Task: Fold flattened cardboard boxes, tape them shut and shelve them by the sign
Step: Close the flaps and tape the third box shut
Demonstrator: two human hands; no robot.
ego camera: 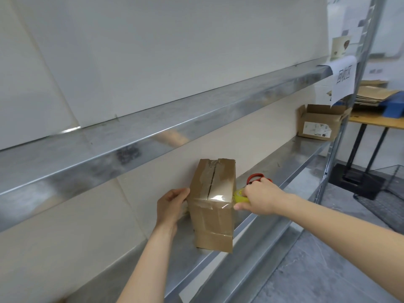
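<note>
Fingers (181,193) of left hand (171,207) curl on left edge of cardboard box (213,215), bracing it upright on shelf (295,154). Right hand (261,199) grips yellow tape roll (239,196) tight against right side, likely drawing strip across seam. Red scissors (254,178) lie behind. Sign (343,80) well apart, rightward.

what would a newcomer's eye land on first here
A brown taped box stands upright on the metal shelf at centre, the left hand holding its left side. The right hand grips a yellow tape roll at the box's right edge, red-handled scissors lying just behind it. Far right on the same shelf sits an open box under a paper sign.
</note>
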